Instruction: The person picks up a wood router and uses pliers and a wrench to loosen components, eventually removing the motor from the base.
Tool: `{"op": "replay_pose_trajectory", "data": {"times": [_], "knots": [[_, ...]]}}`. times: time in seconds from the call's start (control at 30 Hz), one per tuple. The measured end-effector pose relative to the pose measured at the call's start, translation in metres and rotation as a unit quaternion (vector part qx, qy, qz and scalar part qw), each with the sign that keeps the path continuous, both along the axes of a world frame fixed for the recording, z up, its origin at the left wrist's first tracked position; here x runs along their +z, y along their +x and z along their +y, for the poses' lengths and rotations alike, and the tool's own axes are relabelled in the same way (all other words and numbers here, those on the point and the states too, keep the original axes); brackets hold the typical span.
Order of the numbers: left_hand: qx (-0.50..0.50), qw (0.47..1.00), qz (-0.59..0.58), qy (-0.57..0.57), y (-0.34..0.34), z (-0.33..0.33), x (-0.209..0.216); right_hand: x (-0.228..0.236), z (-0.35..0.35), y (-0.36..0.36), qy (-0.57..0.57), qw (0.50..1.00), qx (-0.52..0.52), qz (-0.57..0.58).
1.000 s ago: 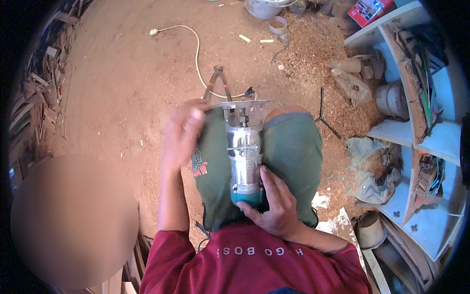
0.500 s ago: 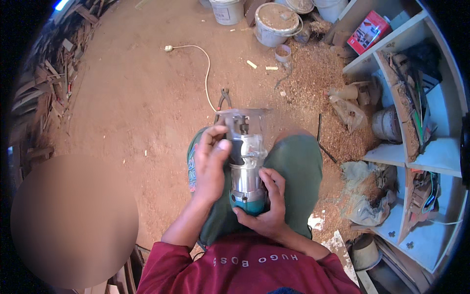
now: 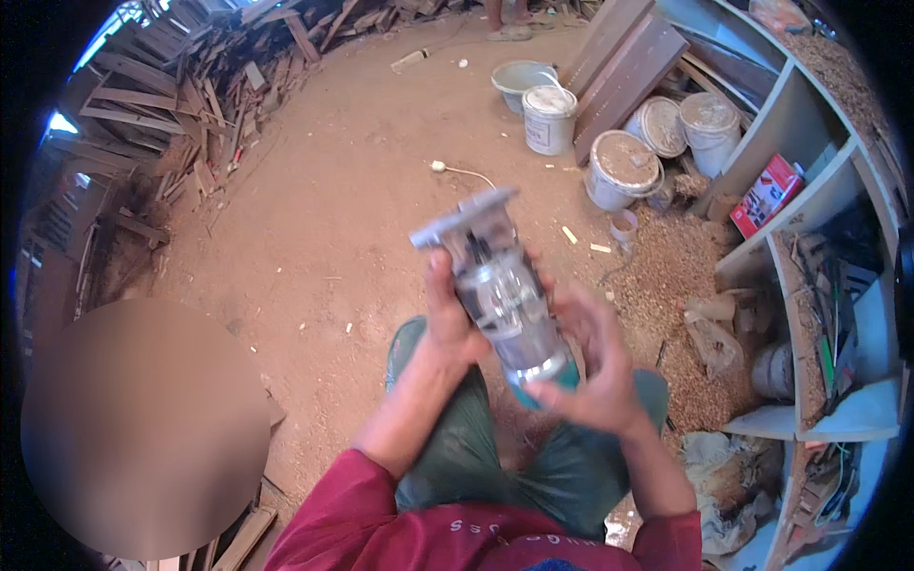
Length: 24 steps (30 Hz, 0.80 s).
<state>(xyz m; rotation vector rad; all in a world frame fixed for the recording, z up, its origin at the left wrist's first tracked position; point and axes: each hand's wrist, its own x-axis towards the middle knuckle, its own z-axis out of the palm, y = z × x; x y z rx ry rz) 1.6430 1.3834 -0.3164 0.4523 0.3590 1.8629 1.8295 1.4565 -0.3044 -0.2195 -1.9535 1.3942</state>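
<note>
A trim router (image 3: 509,305) with a silver metal body, a flat base plate and a teal end cap is held up over my lap, tilted so its base points away and to the left. My left hand (image 3: 452,309) grips it near the base, some fingers hidden behind the body. My right hand (image 3: 595,366) cups the teal end, its thumb on the cap and its fingers curved along the right side. Past the base, a pale cord with a plug (image 3: 439,167) lies on the floor.
White buckets (image 3: 549,124) and leaning brown boards (image 3: 628,81) stand at the far right. Along the right is a pale shelf unit (image 3: 862,404) with a red can (image 3: 766,195). Wood shavings (image 3: 700,381) cover the floor beside it. Scrap wood (image 3: 205,124) is piled at the left.
The view has tipped up, bringing more of the far floor into sight. The router has been lifted and tilted left; my left hand has closed around it near the base.
</note>
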Motion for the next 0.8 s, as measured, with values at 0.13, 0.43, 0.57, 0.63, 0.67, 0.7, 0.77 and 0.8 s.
{"op": "replay_pose_trajectory", "data": {"times": [0.13,0.43,0.57,0.63,0.67,0.7,0.77,0.8], "knots": [[-0.028,0.994,0.093,0.05,-0.035,0.01,0.028,0.024,0.031,-0.038,0.023,0.999,0.013,0.018],[0.049,0.986,0.011,-0.161,-0.036,0.022,-0.012,-0.013,0.03,-0.048,-0.327,0.902,0.203,-0.193],[0.14,0.952,0.171,-0.211,-0.015,0.031,-0.014,-0.039,0.018,-0.057,-0.226,0.966,0.02,-0.127],[0.079,0.962,0.194,-0.174,-0.001,0.032,-0.011,-0.033,0.012,-0.058,-0.205,0.965,-0.088,-0.137],[0.066,0.964,0.176,-0.186,-0.001,0.03,-0.014,-0.028,0.005,-0.051,-0.189,0.965,-0.122,-0.136],[0.053,0.967,0.156,-0.196,-0.003,0.033,-0.019,-0.02,0.01,-0.042,-0.151,0.968,-0.12,-0.163],[0.037,0.965,0.18,-0.185,-0.02,0.034,-0.025,-0.009,0.025,-0.03,-0.082,0.968,-0.095,-0.216],[0.029,0.964,0.19,-0.182,-0.025,0.034,-0.03,0.001,0.041,-0.013,-0.015,0.955,-0.028,-0.295]]}}
